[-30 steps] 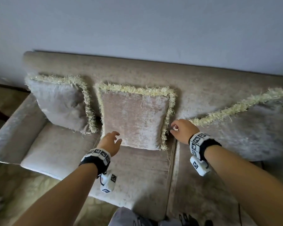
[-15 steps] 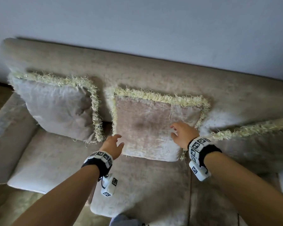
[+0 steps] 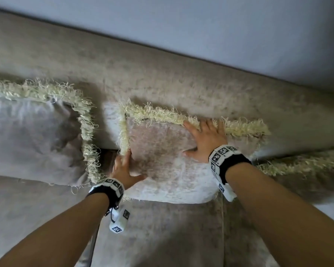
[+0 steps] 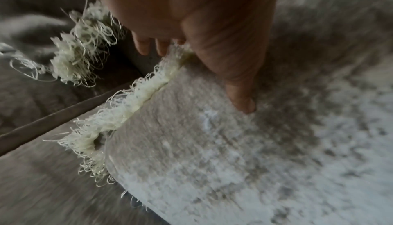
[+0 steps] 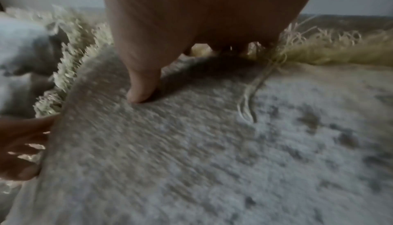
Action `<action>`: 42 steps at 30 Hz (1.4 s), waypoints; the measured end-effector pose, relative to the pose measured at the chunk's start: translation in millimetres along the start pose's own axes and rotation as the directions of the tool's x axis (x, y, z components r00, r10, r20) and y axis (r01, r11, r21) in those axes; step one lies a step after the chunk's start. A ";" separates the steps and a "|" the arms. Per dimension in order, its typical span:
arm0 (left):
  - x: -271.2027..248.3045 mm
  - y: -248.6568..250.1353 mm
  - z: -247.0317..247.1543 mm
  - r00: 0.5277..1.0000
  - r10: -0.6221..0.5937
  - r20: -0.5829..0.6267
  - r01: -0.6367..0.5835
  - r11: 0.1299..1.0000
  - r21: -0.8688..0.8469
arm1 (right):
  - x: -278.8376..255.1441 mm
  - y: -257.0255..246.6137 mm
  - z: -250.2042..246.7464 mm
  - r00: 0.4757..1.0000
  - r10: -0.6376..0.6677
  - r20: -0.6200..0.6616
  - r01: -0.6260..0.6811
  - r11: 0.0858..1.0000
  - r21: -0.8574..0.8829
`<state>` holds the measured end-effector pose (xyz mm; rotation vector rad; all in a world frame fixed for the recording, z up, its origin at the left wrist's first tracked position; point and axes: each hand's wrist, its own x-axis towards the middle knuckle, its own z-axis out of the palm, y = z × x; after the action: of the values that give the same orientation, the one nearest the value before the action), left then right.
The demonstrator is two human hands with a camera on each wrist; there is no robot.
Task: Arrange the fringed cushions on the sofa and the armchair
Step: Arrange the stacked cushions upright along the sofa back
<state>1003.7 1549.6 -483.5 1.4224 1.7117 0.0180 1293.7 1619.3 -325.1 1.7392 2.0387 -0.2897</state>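
A beige middle cushion [image 3: 162,166] with a cream fringe leans on the sofa backrest [image 3: 162,74]. My left hand [image 3: 123,168] holds its lower left edge. The thumb [image 4: 241,99] lies on the face and the fingers [image 4: 146,47] reach behind the fringe. My right hand [image 3: 205,139] lies flat and spread on the cushion's upper right part. Its fingers touch the top fringe and its thumb [image 5: 140,92] presses the face. A greyer fringed left cushion [image 3: 33,135] leans at the left. A third fringed cushion [image 3: 307,170] lies at the right, partly cut off.
The sofa seat [image 3: 162,237] runs below the cushions, with a seam to the right of centre. A pale wall [image 3: 201,22] rises behind the backrest. A narrow gap of backrest shows between the left and middle cushions.
My right hand opened and slid from the cushion's right edge up to its top fringe. My left hand moved up onto the left edge. My head came closer and the view tilted.
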 end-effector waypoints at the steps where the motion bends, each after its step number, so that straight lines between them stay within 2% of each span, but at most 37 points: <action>1: 5.4 -2.3 7.9 1.000 0.019 -0.006 -0.020 0.999 -0.046 | 2.6 3.8 6.3 1.000 0.001 0.020 -0.001 1.000 -0.005; 9: 21.6 2.1 51.6 0.992 0.045 -0.118 -0.077 0.956 -0.282 | -13.6 -2.6 58.5 0.991 0.047 -0.127 -0.048 0.999 -0.009; 12: 10.5 5.0 52.9 0.990 0.072 -0.120 -0.104 0.951 -0.290 | -22.2 4.4 67.8 0.986 0.061 -0.158 -0.063 0.998 -0.005; 16: -16.5 15.6 44.3 0.973 0.155 -0.169 -0.188 0.960 -0.206 | -49.6 22.1 67.7 0.978 0.082 -0.193 -0.078 0.997 0.027; 20: -55.9 53.3 14.3 0.953 0.233 -0.195 -0.255 0.962 -0.100 | -90.7 54.6 55.1 0.957 0.142 -0.254 -0.119 0.987 0.106; 23: -83.8 85.9 -23.8 0.908 0.368 -0.200 -0.361 0.930 0.072 | -119.2 82.5 45.4 0.949 0.216 -0.232 -0.165 0.961 0.221; 27: -105.0 121.3 -68.2 0.859 0.474 -0.194 -0.418 0.868 0.268 | -138.1 94.9 40.3 0.927 0.298 -0.228 -0.198 0.905 0.377; 31: -93.7 127.0 -83.2 0.835 0.506 -0.216 -0.384 0.818 0.428 | -125.6 82.7 53.8 0.922 0.317 -0.224 -0.193 0.875 0.444; 36: -65.7 120.7 -64.5 0.801 0.528 -0.282 -0.314 0.772 0.553 | -100.2 76.3 85.0 0.917 0.355 -0.181 -0.258 0.875 0.410; 39: -50.9 125.0 -39.6 0.801 0.490 -0.343 -0.233 0.784 0.575 | -92.8 83.2 105.5 0.922 0.373 -0.103 -0.318 0.882 0.348; 42: -38.5 130.1 -18.7 0.802 0.441 -0.403 -0.168 0.814 0.556 | -86.7 93.2 123.4 0.915 0.402 -0.032 -0.361 0.850 0.383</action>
<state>1092.3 1572.8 -381.7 2.2535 1.9682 0.1703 1418.1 1506.7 -382.4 2.3959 1.7288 -0.4812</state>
